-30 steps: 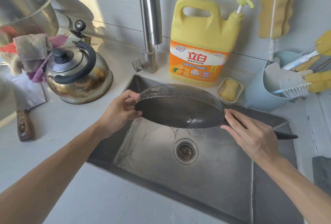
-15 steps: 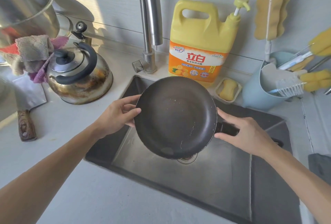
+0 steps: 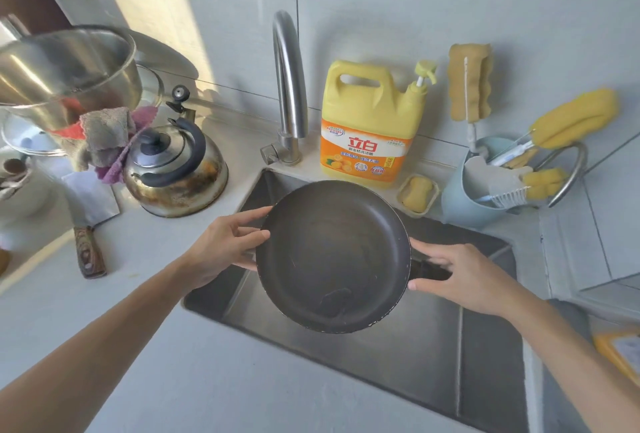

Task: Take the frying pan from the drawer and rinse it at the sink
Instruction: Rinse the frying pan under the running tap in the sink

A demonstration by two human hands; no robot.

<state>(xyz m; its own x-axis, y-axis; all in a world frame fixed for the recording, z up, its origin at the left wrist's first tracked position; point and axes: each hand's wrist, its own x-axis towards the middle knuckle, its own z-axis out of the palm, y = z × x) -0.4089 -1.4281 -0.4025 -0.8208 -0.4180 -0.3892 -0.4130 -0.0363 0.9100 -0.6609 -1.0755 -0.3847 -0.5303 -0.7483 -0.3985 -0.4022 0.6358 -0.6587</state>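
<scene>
The pan is held over the sink, its inside tipped toward the person, probably so water can be drained off or the surface checked. Its rim is pinched by the left hand, and its handle is gripped by the curled right hand. The pan lies between both hands.
</scene>
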